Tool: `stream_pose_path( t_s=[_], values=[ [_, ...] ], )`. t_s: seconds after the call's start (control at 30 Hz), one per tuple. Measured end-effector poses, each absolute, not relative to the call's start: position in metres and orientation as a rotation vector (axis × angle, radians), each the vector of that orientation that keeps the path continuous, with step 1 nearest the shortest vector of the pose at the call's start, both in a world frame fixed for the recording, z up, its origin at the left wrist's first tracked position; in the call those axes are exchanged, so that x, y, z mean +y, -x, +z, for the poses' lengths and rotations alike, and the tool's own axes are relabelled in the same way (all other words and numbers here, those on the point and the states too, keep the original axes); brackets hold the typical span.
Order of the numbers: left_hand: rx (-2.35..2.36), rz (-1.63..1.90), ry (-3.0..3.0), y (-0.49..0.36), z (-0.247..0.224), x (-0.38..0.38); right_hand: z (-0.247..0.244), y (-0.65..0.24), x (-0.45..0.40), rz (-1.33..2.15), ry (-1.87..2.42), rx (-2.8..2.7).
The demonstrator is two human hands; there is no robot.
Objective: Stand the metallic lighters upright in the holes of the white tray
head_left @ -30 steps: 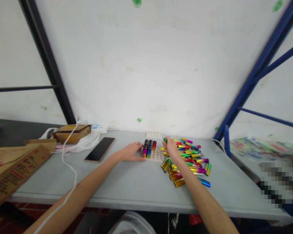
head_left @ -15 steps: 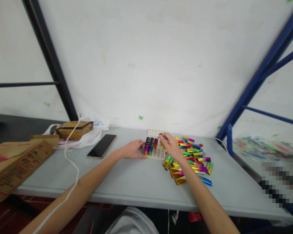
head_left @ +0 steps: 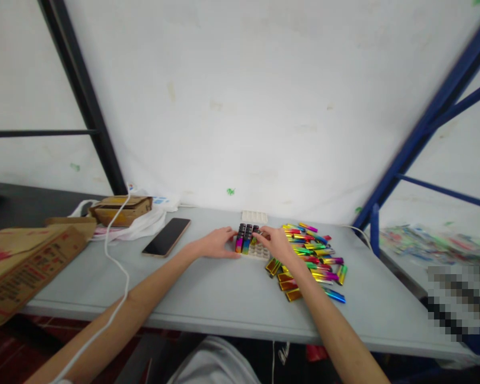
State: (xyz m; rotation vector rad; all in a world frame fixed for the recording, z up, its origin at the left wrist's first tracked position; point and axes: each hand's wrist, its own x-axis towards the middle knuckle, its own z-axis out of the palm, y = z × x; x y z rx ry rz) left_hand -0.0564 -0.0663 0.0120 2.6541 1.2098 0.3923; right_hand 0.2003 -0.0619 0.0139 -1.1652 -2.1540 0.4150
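A white slotted tray point(head_left: 260, 253) lies on the table between my hands. Black-topped, shiny lighters point(head_left: 242, 242) stand upright in rows in its left part, while slots at the front right are bare. My left hand point(head_left: 218, 242) rests at the tray's left side, thumb and fingers spread apart, fingertips close to the lighters. My right hand point(head_left: 278, 242) is over the tray, pinching a lighter point(head_left: 254, 240) at the third row; the fingers partly cover it. Right of the tray lies a loose pile of metallic, many-coloured lighters point(head_left: 314, 248), partly behind my right forearm.
Another white tray point(head_left: 254, 216) lies behind, near the wall. On the left are a phone point(head_left: 167, 237), a small cardboard box point(head_left: 122, 209) on a white plastic bag point(head_left: 150, 225), and a large carton point(head_left: 36, 266). A white cable point(head_left: 118, 261) crosses above my left forearm.
My right hand has moved left and down with the lighter, from above the tray's right edge to its third row. My left hand has stayed at the tray's left side.
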Motion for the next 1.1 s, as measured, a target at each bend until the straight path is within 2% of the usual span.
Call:
stream_pose_path(
  t_s=[0.3,0.47,0.6,0.73,1.1],
  values=[
    [1.243,0.367,-2.651,0.057,0.012,-0.066,0.027,-0.209,-0.063,-0.014,1.420,-2.274],
    [1.253,0.360,-2.648,0.056,0.013,-0.067,0.035,-0.251,-0.049,-0.312,1.707,-2.062],
    [1.256,0.333,-2.649,0.056,0.013,-0.067,0.024,-0.296,-0.034,-0.195,1.923,-2.086],
    [1.251,0.341,-2.663,0.056,0.011,-0.065,0.014,-0.321,-0.028,-0.006,1.906,-2.319],
    [1.261,0.344,-2.671,0.056,0.012,-0.067,0.022,-0.311,-0.033,0.059,1.835,-2.238]
  ],
)
